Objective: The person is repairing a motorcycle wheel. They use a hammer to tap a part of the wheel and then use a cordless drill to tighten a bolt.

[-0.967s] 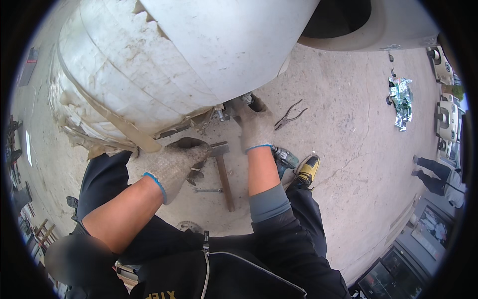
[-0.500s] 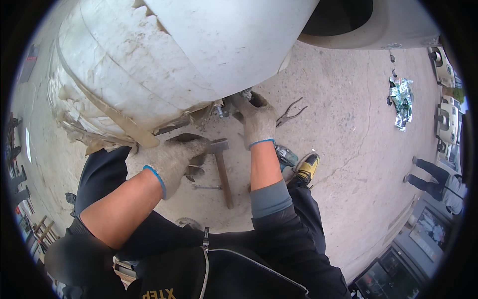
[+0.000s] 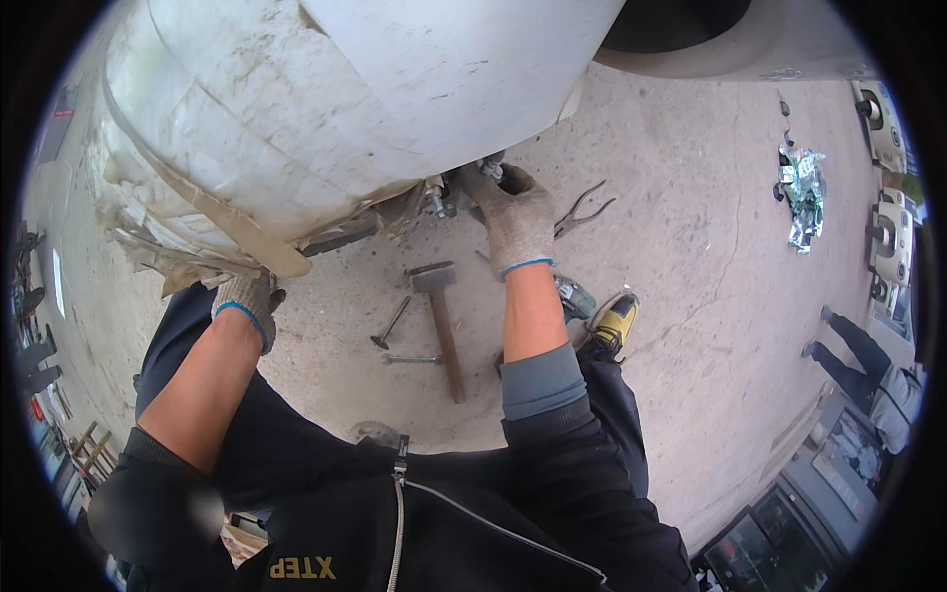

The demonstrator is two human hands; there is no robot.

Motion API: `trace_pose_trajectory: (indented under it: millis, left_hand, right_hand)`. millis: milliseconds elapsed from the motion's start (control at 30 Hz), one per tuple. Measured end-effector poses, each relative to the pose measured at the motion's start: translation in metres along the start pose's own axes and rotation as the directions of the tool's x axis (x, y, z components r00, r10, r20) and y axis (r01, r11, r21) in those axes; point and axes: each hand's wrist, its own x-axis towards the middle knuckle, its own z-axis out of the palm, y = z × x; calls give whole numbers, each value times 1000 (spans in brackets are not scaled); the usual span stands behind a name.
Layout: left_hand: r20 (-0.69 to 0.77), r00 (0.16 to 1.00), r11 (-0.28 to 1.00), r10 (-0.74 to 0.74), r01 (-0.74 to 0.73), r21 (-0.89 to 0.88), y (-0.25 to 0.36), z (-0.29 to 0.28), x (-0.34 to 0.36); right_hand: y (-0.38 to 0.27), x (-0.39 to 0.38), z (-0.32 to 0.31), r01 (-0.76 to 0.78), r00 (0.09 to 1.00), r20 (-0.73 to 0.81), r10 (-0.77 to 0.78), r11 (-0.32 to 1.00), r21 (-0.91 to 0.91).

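My right hand (image 3: 521, 219), in a dirty knit glove with a blue cuff, is closed at the lower edge of a large white panel wrapped in worn sheeting (image 3: 296, 109). What its fingers hold is hidden, beside a silvery metal fitting (image 3: 436, 197). At the lower left edge of the wrapping, my gloved left hand (image 3: 245, 304) sits under a loose beige strip (image 3: 232, 222); its fingers are mostly out of sight. Between my arms a hammer (image 3: 444, 335) with a wooden handle lies on the floor.
Left of the hammer are a thin metal rod with a round head (image 3: 391, 326) and a wrench (image 3: 412, 359). Pliers (image 3: 580, 210) and a teal power tool (image 3: 572, 294) lie right of my right hand. Crumpled shiny foil (image 3: 804, 197) and a standing person (image 3: 868, 365) are farther right.
My left hand has moved left, away from the hammer head to the wrapping's lower edge, uncovering the hammer head and the rod. My right hand stays at the panel edge.
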Motion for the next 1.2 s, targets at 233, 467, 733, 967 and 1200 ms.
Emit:
trace_pose_trajectory:
  millis: [233, 467, 733, 967, 1200]
  left_hand:
    - [272, 891, -370, 363, -130, 920, 5, -26, 16]
    - [329, 827, -300, 456, -205, 932, 7, -29, 48]
    - [325, 814, -312, 481, -188, 931, -4, -31, 47]
    - [312, 837, -197, 450, -248, 948, 2, -29, 50]
    - [389, 538, -151, 748, -433, 889, -16, -35, 54]
  right_hand:
    - [2, 3, 1, 20, 1000, -7, -20, 1000, -9]
    - [-3, 0, -3, 86, 996, 30, -84, 994, -68]
    - [-14, -11, -1, 169, 985, 18, -169, 965, -198]
    - [-14, -8, -5, 170, 985, 27, -169, 945, -279]
    - [-13, -9, 1, 232, 968, 3, -250, 898, -373]
